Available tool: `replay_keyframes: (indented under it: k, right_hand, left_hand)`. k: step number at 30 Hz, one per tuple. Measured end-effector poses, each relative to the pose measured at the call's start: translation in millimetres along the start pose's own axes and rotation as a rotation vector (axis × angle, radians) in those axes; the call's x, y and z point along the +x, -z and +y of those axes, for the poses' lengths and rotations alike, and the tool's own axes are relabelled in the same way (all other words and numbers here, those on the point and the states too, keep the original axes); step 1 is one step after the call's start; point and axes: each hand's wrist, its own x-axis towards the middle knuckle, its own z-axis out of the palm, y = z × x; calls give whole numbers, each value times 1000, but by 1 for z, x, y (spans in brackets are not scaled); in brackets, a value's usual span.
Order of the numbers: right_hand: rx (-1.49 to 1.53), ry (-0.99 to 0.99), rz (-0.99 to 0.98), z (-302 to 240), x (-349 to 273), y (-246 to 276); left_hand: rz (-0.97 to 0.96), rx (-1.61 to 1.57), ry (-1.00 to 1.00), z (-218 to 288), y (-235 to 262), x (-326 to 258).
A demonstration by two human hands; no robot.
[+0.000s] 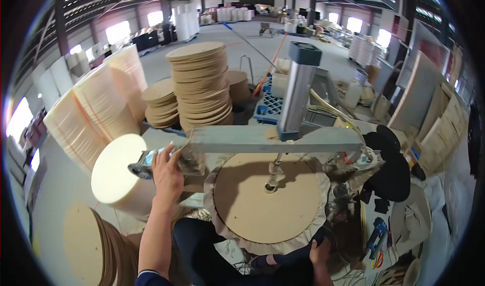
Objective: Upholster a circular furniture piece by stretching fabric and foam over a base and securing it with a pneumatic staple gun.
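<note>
My left hand [168, 175] is raised with its fingers stretched out against a plastic-wrapped fitting [191, 159] at the left end of a grey metal crossbeam [232, 140]. Under the beam lies a round brown board [252, 212] with pale cloth [242, 244] gathered around its rim. A vertical air cylinder [295, 91] stands on the beam, and its thin rod [277, 167] reaches down to the board's middle. Low on the right, my right hand [320, 255] is beside my dark-clothed leg, near the cloth edge. Its fingers are partly hidden.
Tall stacks of round boards [199, 84] stand behind the beam, with more boards [83, 245] at the lower left. A white foam roll [118, 170] is left of my hand. Black discs [389, 159], a blue-black tool [376, 233] and pliers [378, 259] lie at right.
</note>
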Motion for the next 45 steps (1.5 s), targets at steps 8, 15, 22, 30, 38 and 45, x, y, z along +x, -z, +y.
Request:
replay_keyframes:
  k: [8, 15, 22, 30, 38, 45]
  right_hand:
    - [2, 14, 42, 5, -4, 4]
    - [43, 98, 141, 1, 12, -15]
    - [368, -418, 60, 41, 73, 5]
    - [693, -321, -34, 24, 177, 42]
    - [177, 279, -126, 62, 134, 88]
    - [505, 1, -349, 98, -29, 60]
  left_hand:
    - [-26, -659, 223, -43, -26, 36]
    - [-3, -1118, 560, -72, -45, 41]
    - [277, -813, 525, 47, -37, -63]
    - [-590, -794, -312, 183, -60, -207]
    - [-640, -448, -600, 215, -74, -231]
    - [-786, -768, -41, 203, -89, -203]
